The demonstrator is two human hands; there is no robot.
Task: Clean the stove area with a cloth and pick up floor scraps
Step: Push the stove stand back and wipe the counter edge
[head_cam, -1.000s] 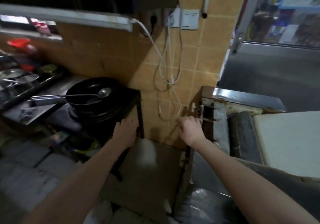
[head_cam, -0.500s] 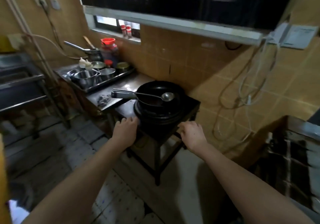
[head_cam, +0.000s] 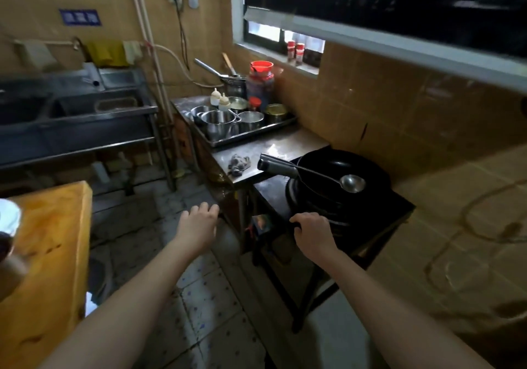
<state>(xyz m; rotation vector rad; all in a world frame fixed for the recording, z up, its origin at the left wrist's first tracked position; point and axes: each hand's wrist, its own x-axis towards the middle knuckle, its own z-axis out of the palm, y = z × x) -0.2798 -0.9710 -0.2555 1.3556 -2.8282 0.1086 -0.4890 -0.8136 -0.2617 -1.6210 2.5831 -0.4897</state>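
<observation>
Right hand [head_cam: 312, 230] gripped front edge of black stove [head_cam: 395, 204]; left hand [head_cam: 199, 223] loose, empty; crumpled grey cloth [head_cam: 239, 163] centre-frame.

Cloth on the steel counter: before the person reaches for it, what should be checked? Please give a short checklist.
1. Cloth lies uncovered on the counter: ok.
2. Left hand holds nothing: ok.
3. Right hand free: not ok, it grips the stove edge.
4. Wok handle clear of the cloth: cannot tell.
5. Scraps spotted on the floor: cannot tell, too dim.
</observation>
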